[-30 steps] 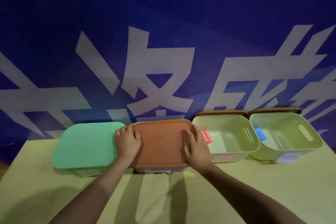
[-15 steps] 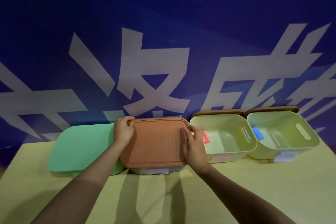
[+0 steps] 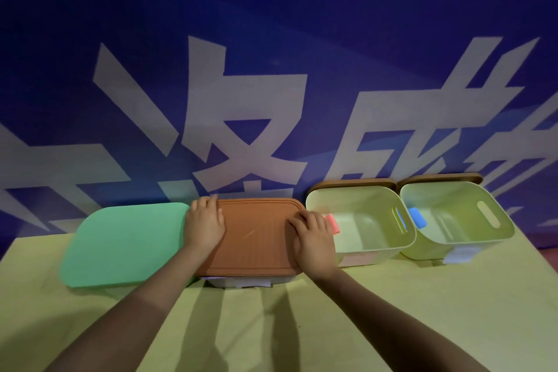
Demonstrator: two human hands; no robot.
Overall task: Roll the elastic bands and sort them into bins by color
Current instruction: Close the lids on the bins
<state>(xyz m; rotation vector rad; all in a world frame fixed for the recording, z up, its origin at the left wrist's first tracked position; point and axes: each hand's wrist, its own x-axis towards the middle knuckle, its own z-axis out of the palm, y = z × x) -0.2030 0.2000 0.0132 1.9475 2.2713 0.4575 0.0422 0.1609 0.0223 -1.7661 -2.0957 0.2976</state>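
Pressing on the brown lid (image 3: 255,235), both hands lie flat with fingers spread: left hand (image 3: 204,225) on its left edge, right hand (image 3: 314,238) on its right. Its bin sits along the counter's (image 3: 392,311) far edge; no elastic bands show, presumably underneath.

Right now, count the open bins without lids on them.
2. One open bin sits just right of the brown lid, with a pink tab on its rim; the other stands at the far right, with a blue tab.
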